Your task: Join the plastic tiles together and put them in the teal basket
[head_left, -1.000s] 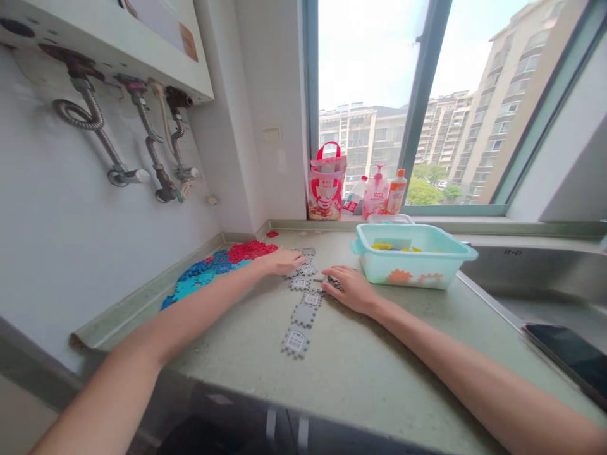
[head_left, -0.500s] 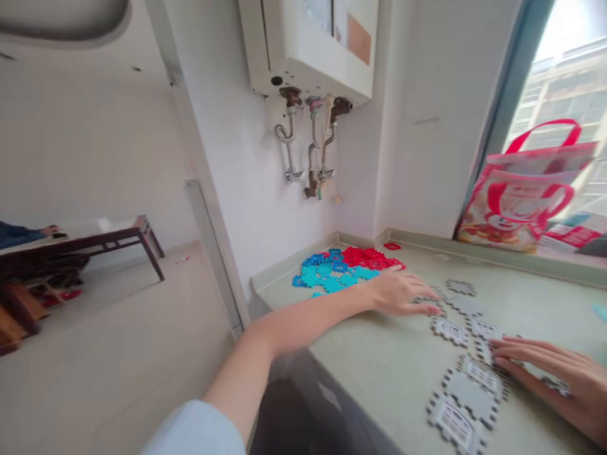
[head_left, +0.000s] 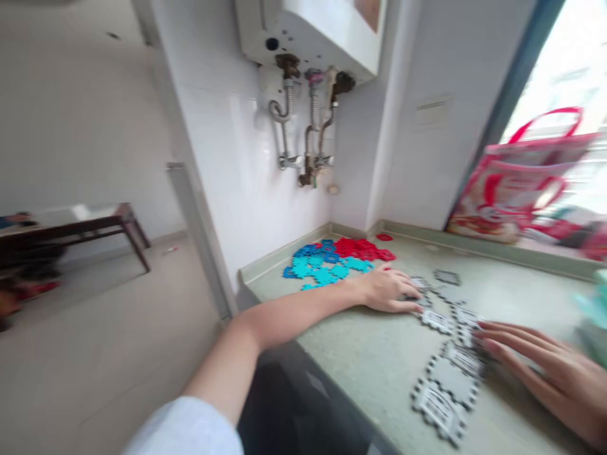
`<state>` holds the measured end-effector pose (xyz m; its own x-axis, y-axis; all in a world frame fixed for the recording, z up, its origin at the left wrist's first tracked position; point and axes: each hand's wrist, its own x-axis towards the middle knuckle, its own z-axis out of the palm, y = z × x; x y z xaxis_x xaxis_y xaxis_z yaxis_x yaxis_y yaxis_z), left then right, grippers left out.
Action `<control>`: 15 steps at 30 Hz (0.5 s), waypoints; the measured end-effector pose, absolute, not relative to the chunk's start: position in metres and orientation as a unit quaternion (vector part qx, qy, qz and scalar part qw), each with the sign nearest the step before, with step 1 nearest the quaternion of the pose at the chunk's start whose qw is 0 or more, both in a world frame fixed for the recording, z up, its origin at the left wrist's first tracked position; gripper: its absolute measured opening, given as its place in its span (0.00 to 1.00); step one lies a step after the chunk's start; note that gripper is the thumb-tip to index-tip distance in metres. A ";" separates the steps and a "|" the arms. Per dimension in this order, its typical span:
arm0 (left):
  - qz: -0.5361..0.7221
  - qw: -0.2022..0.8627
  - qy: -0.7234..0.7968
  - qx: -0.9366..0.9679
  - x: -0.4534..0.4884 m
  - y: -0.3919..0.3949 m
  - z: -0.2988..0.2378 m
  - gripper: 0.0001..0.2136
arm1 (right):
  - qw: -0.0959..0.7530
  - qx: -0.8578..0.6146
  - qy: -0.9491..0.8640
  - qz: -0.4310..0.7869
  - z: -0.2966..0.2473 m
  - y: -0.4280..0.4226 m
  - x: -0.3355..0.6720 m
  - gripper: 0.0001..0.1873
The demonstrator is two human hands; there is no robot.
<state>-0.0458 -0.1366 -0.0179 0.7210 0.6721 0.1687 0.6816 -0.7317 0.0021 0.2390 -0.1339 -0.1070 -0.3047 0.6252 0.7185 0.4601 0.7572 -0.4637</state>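
Observation:
Grey interlocking puzzle tiles (head_left: 453, 377) with notched edges lie flat in a loose group on the pale green counter (head_left: 351, 360). My left hand (head_left: 387, 291) rests at the group's far left side, fingers stretched out over and beside a grey tile (head_left: 435, 320). From the right, my right hand (head_left: 545, 363) reaches in with fingers extended and tips touching the tiles in the middle. Some tiles are partly hidden under the fingers. Beyond my left hand lie heaps of turquoise pieces (head_left: 322, 272), blue pieces (head_left: 313, 251) and red pieces (head_left: 358, 248).
A white water heater (head_left: 313, 31) with pipes hangs on the wall above the counter's corner. A red and pink bag (head_left: 502, 196) stands by the window at right. A pale turquoise item (head_left: 595, 300) is at the right edge. A wooden bench (head_left: 95, 224) is far left.
The view has shifted slightly, so the counter and tiles appear a little further left and up. Both hands stay by the grey tiles, fingers still stretched out.

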 end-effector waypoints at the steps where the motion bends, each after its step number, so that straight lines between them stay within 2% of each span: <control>1: -0.095 0.022 -0.366 -0.925 -0.047 -0.138 -0.016 0.15 | 0.392 -0.314 -0.862 0.070 -0.093 -0.143 0.258 0.18; 2: -0.110 0.013 -0.360 -0.926 -0.048 -0.137 -0.016 0.14 | 0.341 -0.325 -0.880 0.063 -0.079 -0.151 0.270 0.18; 4: -0.145 0.004 -0.348 -0.926 -0.052 -0.131 -0.016 0.12 | 0.304 -0.347 -0.886 0.054 -0.056 -0.163 0.277 0.21; 7: -0.169 0.003 -0.341 -0.925 -0.054 -0.124 -0.018 0.11 | 0.293 -0.355 -0.887 0.041 -0.041 -0.165 0.267 0.21; 15: -0.197 0.050 -0.385 -0.900 -0.053 -0.116 -0.025 0.16 | 0.274 -0.349 -0.895 0.041 -0.043 -0.168 0.264 0.19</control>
